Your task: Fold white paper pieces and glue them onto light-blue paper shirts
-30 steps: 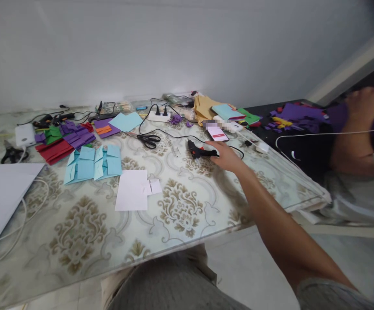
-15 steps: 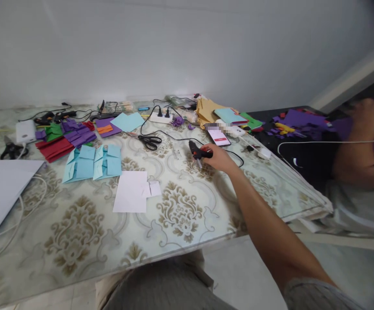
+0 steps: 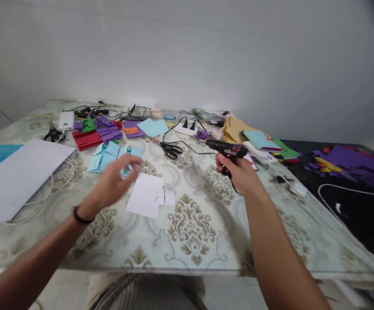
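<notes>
My right hand (image 3: 235,168) is wrapped round the grip of a black hot glue gun (image 3: 227,148), raised above the table with its nozzle pointing left and a small red light lit. My left hand (image 3: 119,178), slightly blurred, hovers with its fingers apart and nothing visible in it. Just behind it lie light blue folded papers (image 3: 112,149), partly hidden by the fingers. To its right lies a white sheet (image 3: 143,200), with a small white folded piece (image 3: 169,197) at its right edge.
Black-handled scissors (image 3: 171,150) lie behind the white sheet, near a power strip (image 3: 186,128) with plugs and cords. Coloured paper strips (image 3: 86,138) and a power bank (image 3: 67,120) are at the back left. A large white sheet (image 3: 35,172) covers the left side; yellow paper (image 3: 235,129) lies back right.
My right hand has lifted the glue gun off the table. My left hand has come into view over the table. The view has turned, and the other person's arm is out of sight.
</notes>
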{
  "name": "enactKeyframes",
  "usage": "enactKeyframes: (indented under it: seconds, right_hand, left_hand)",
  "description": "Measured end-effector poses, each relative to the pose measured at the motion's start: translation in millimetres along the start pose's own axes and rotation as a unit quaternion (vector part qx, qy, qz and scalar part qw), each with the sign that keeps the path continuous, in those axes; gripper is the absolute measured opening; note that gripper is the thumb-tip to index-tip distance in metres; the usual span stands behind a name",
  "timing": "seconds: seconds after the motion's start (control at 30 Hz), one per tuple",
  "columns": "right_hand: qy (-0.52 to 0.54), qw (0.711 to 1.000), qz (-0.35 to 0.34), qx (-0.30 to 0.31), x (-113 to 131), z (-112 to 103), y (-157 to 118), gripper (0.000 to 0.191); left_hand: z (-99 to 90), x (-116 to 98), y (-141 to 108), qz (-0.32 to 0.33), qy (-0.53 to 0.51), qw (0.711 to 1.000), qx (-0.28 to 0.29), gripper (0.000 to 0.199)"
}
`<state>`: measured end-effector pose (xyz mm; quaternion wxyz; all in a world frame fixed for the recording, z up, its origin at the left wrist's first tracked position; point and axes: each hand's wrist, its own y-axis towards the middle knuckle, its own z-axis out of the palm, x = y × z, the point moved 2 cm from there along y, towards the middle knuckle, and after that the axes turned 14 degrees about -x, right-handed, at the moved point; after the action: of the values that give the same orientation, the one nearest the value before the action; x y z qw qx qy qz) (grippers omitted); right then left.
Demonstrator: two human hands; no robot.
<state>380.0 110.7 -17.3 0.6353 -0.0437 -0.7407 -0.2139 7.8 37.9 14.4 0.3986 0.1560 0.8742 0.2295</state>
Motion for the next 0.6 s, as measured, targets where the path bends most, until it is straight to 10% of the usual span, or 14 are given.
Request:
enactKeyframes:
  seconds: [0.23, 0.6]
  right_hand:
    - [0.088, 0.986, 0.015, -0.138, -5.2, -24.2, 14.2, 0.042]
    - [0.101, 0.981, -0.003, -0.165, -6.3, -19.8, 0.8, 0.033]
  left_hand:
    - [76.8, 4.2, -34.9, 0.046, 0.035, 0.989, 0.136, 0.038]
    - [105.3, 6.7, -33.2, 0.026, 0.012, 0.989, 0.143, 0.015]
